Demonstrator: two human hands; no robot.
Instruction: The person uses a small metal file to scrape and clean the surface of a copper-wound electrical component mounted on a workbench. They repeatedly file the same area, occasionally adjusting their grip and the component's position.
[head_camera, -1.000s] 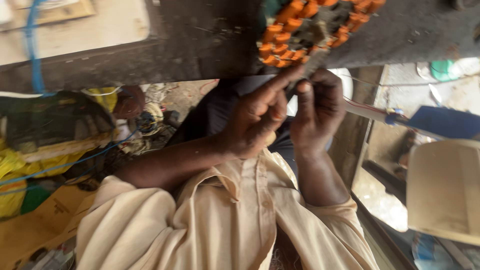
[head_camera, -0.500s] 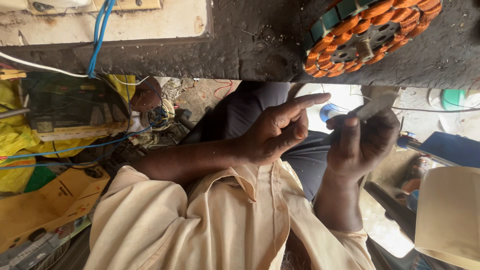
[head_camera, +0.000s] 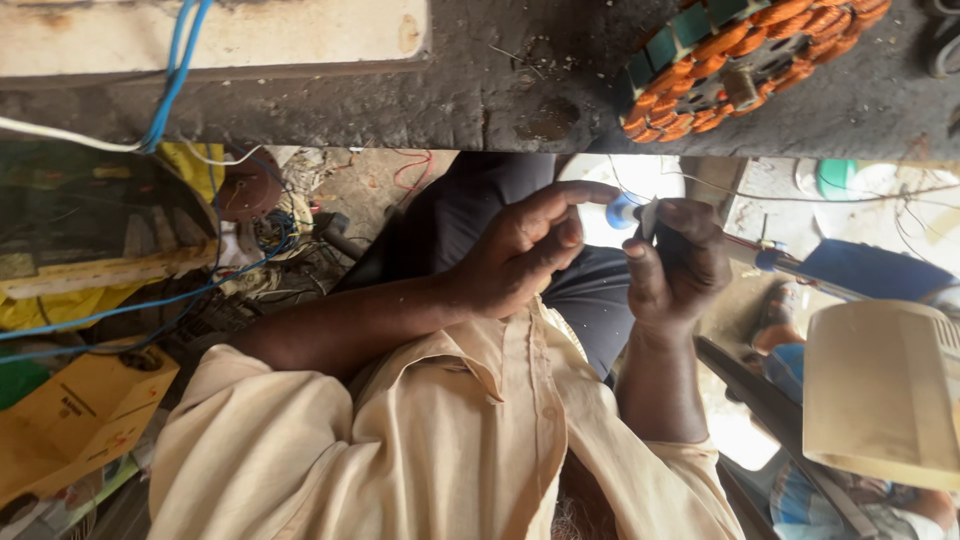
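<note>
The round stator wound with orange copper coils (head_camera: 745, 62) lies at the far right of the dark, gritty worktop (head_camera: 500, 95), untouched. Both hands have come away from it since a second ago and now work just below the worktop's edge. The right hand (head_camera: 680, 265) is clamped on a small flat grey strip (head_camera: 648, 218); the left hand (head_camera: 525, 250) hangs loosely curled beside it, forefinger stretched towards the strip.

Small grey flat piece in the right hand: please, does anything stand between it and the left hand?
Nothing visible does: the left hand points its forefinger close up to the small grey flat piece pinched in the right hand.
</note>
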